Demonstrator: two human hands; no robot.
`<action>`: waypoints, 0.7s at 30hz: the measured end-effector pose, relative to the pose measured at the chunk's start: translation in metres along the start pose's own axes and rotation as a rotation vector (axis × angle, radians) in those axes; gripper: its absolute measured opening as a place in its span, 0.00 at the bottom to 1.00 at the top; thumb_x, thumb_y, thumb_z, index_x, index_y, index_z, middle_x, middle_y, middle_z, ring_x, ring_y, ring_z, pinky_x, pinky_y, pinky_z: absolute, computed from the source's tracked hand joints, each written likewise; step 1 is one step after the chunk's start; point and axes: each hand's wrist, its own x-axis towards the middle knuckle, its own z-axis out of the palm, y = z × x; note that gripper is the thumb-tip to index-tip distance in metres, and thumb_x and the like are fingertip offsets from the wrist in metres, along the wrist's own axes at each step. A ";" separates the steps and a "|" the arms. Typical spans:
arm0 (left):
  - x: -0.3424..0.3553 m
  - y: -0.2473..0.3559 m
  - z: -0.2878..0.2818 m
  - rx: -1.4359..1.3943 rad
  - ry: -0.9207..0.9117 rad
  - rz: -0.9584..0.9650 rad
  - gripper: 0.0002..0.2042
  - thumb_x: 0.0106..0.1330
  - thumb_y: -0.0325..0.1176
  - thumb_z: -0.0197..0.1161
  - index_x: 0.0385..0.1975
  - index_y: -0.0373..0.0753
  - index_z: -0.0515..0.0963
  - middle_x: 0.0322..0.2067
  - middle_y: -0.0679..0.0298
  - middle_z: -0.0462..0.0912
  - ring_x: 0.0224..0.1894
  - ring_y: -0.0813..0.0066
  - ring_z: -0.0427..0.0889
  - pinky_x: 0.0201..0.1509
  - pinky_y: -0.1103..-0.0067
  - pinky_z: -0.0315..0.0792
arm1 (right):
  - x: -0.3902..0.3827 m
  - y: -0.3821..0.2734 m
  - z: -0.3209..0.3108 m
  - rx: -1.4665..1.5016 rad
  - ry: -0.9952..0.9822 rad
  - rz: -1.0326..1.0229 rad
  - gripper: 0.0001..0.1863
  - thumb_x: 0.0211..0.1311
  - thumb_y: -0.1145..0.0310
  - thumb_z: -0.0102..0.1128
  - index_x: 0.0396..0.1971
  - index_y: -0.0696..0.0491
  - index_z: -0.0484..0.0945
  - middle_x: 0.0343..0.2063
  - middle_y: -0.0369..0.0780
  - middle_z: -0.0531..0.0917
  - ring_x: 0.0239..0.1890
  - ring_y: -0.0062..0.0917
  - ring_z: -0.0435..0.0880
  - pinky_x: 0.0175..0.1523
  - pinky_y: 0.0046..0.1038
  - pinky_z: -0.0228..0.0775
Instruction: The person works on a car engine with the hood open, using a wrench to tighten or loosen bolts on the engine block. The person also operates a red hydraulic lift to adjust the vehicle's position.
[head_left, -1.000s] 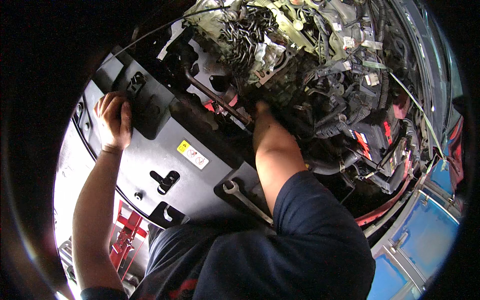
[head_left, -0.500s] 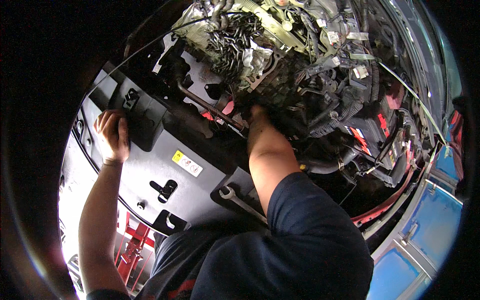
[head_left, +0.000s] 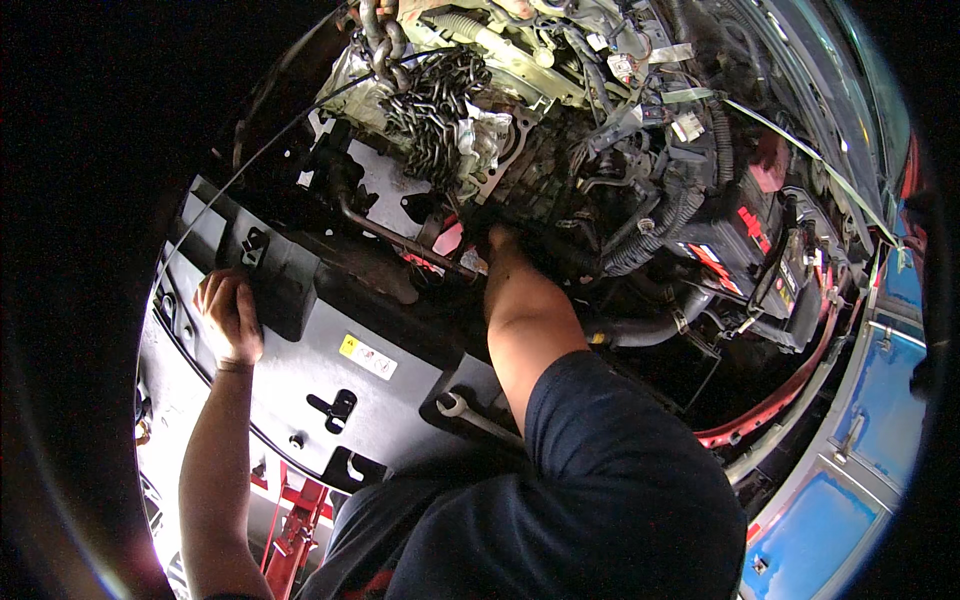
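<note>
My left hand rests on the dark plastic panel across the front of the engine bay, its fingers curled against a recessed edge. My right arm reaches down beside a rusty metal pipe into a dark gap; my right hand is mostly hidden there, so its fingers and anything in them cannot be made out. A steel open-end wrench lies in a recess of the panel, partly behind my right arm. A heap of dark chain sits on the engine above.
A battery, corrugated hoses and wiring crowd the right side. A thin cable crosses the upper left. A blue tool cabinet stands at the right, and red metal equipment shows below on the left.
The view has shifted, so the panel and my left hand appear lower and the engine parts further left. My left hand stays on the panel and my right arm stays down in the gap.
</note>
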 end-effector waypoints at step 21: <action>0.007 0.000 -0.006 -0.004 -0.009 -0.012 0.11 0.63 0.37 0.49 0.28 0.37 0.76 0.33 0.59 0.78 0.39 0.61 0.74 0.49 0.69 0.59 | -0.001 -0.003 0.002 0.021 -0.001 -0.010 0.07 0.64 0.69 0.48 0.37 0.51 0.75 0.32 0.42 0.76 0.30 0.33 0.75 0.31 0.39 0.70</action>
